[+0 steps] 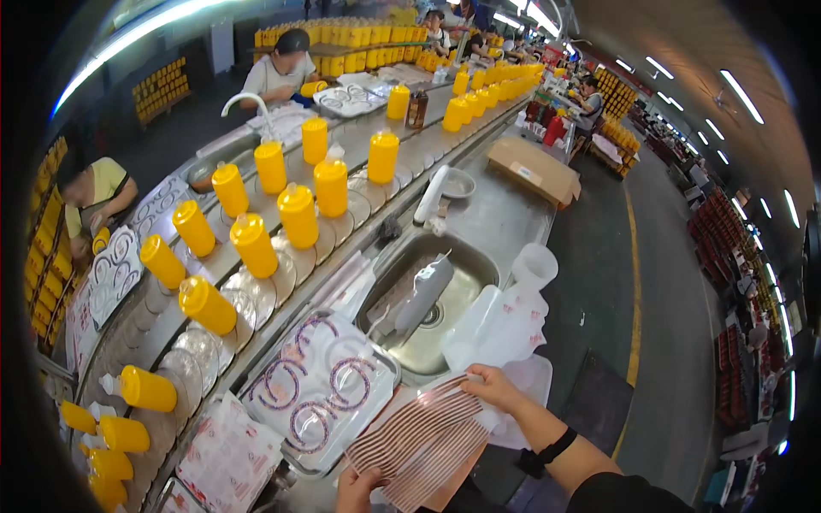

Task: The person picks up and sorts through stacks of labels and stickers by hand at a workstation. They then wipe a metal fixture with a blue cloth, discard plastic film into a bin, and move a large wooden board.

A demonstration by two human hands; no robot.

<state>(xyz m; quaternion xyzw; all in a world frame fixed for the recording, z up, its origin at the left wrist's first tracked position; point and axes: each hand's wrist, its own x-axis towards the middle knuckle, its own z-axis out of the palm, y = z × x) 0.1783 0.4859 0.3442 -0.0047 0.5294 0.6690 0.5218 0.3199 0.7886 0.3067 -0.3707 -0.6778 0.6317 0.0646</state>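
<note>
A thin sheet with brown-and-white stripes point(417, 442) is stretched between my two hands. My right hand point(494, 388) pinches its upper right corner, and my left hand point(360, 486) grips the lower left edge with the thumb on top. Brown paper or board point(463, 478) shows under the sheet's right side. Beyond the sheet lies a metal tray point(301, 468) lined with clear plastic, with several purple patterned ring decals point(351, 385) in it.
A steel sink point(478, 256) holds a grey flat piece point(426, 288). Yellow bottle-shaped pieces point(298, 217) stand on round plates along the conveyor. White sheets point(494, 327), a plastic cup point(535, 264) and a cardboard box point(535, 168) sit to the right. Co-workers point(279, 70) sit across the line.
</note>
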